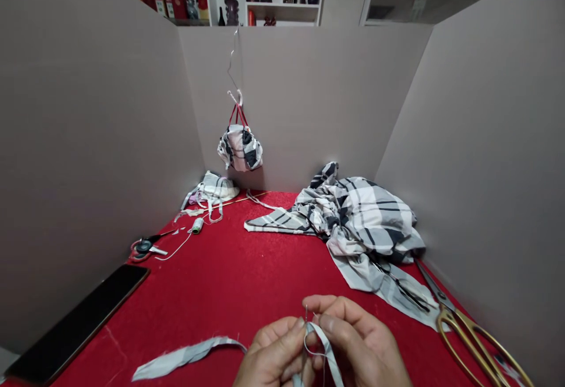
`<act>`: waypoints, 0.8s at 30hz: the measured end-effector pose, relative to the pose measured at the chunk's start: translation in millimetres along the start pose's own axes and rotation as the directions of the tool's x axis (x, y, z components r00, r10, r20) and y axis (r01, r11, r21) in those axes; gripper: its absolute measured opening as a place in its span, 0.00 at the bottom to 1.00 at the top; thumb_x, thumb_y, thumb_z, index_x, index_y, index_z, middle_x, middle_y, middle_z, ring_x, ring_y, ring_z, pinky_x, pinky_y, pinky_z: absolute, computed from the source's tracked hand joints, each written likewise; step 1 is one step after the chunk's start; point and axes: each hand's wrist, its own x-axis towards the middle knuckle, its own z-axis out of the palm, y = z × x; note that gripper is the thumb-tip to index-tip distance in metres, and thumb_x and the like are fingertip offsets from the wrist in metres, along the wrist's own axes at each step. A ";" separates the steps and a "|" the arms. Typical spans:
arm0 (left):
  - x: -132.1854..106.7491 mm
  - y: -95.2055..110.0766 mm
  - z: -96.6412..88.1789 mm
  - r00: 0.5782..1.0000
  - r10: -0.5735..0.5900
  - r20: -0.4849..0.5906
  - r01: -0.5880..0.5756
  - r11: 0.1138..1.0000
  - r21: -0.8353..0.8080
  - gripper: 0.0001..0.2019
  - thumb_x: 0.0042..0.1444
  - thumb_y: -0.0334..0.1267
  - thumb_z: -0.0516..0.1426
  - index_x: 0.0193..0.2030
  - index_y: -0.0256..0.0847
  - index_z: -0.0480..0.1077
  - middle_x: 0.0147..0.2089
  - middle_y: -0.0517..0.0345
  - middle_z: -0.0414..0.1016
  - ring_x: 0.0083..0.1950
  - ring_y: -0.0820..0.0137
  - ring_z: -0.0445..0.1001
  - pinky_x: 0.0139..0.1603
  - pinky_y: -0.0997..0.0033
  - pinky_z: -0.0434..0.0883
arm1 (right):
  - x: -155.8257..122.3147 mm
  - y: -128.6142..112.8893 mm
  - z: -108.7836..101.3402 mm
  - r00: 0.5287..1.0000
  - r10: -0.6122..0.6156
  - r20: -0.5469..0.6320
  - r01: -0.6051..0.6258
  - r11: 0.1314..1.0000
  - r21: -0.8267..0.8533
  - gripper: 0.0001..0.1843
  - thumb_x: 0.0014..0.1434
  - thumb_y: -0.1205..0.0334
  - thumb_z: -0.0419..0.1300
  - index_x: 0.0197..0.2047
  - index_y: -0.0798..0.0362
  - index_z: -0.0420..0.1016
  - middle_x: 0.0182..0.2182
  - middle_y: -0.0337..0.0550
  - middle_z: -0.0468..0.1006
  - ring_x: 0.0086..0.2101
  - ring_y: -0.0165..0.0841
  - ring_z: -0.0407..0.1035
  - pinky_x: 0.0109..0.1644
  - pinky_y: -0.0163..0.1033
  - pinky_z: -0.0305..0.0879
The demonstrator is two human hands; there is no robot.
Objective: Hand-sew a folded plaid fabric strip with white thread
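At the bottom of the view, my left hand and my right hand pinch a narrow grey-and-white fabric strip between their fingers. A thin needle stands up from the strip, and a loop of pale thread runs through it. The strip's loose end trails left across the red felt tabletop. Right of my right hand lie gold-handled scissors.
A crumpled black-and-white plaid cloth holds dark scissors on its near part. A plaid pouch hangs on the back wall. Farther left are a green thread spool, red-handled scissors and a black tablet.
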 end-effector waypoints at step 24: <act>5.2 21.1 -15.3 0.879 0.434 -0.200 -0.162 0.664 0.730 0.14 0.47 0.47 0.61 0.37 0.40 0.72 0.26 0.61 0.71 0.32 0.72 0.70 0.29 0.82 0.67 | 24.0 -22.3 -113.0 0.897 -0.235 -0.374 0.175 0.966 -0.188 0.17 0.47 0.48 0.63 0.32 0.51 0.67 0.16 0.28 0.61 0.16 0.24 0.54 0.16 0.26 0.49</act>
